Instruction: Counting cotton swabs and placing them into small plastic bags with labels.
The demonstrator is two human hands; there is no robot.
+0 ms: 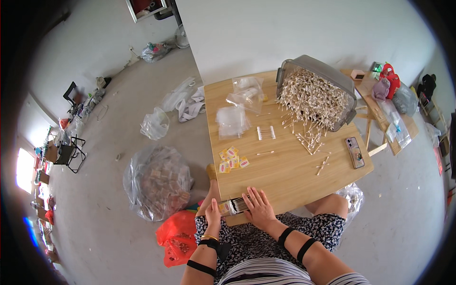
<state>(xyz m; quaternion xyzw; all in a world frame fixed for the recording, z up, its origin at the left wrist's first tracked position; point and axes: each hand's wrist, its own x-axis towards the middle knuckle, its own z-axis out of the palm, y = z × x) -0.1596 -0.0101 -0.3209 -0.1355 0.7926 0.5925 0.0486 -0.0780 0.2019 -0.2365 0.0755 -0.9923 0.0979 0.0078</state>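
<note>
At the table's near left edge lies a small clear bag (224,208) with a yellow-and-white card in it. My left hand (213,219) is closed on its left end, thumb up. A row of cotton swabs (241,204) runs from the bag's mouth to under my right hand (259,209). That hand lies flat, fingers stretched, covering part of the row. Farther up are a neat row of swabs (266,133), a single swab (265,153), several yellow-and-white cards (232,159) and a stack of clear bags (232,122).
A tipped grey bin (346,83) spills a heap of cotton swabs (313,97) onto the wooden table (285,175). A phone (355,153) lies at the right. Left on the floor are a large clear sack (156,183) and a red bag (176,237). A second table (403,133) stands far right.
</note>
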